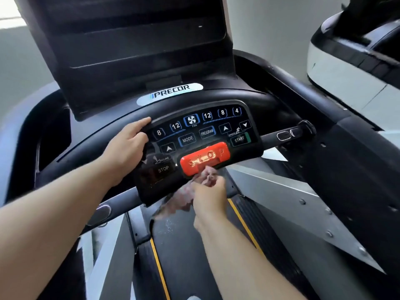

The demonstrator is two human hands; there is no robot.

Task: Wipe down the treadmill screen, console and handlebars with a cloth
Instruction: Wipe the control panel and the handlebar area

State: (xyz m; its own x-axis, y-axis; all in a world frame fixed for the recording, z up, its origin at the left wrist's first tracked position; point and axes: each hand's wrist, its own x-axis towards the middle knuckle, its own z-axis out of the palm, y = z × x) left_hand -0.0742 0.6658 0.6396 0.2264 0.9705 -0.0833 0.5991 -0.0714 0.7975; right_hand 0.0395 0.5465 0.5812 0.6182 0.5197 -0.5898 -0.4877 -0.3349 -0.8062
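A black treadmill console (249,118) with lit buttons and a red stop key (204,158) fills the middle of the head view. Above it rises the dark screen (134,46). My left hand (127,144) rests on the console's left edge, fingers laid over the curved handlebar (104,135). My right hand (207,194) grips a pinkish cloth (179,204), blurred, bunched against the console's lower edge just under the red key. Part of the cloth hangs down to the left of the hand.
The running belt (179,245) with yellow side stripes lies below. Grey metal side rails (292,202) flank it. A short grip bar with pulse sensors (285,135) sticks out on the right. Another machine (350,55) stands at the upper right.
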